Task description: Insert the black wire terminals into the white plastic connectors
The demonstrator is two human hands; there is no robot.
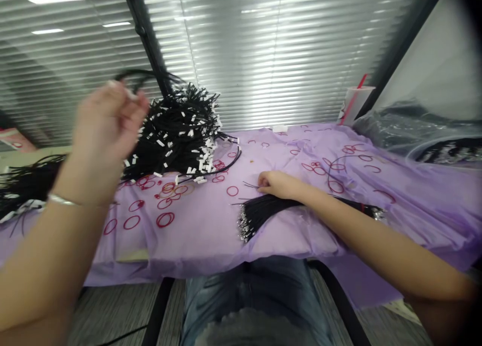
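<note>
My left hand (113,110), blurred by motion, is raised with its fingers pinched on black cables (135,74) near a white end piece. Behind it rises a large heap of black cables with white connectors (176,135). My right hand (278,184) rests on the purple cloth (211,220) with curled fingers, and thin dark wire ends stick out at its fingertips. Under that hand and forearm lies a bundle of black cables with silvery ends (259,213). Its far end shows to the right of the forearm, with a red band around it.
Several red rubber bands (165,219) lie scattered across the cloth. More black cables (33,178) are at the far left. A cup with a red straw (354,105) and a clear plastic bag (414,125) stand at the right, before the window blinds (263,60).
</note>
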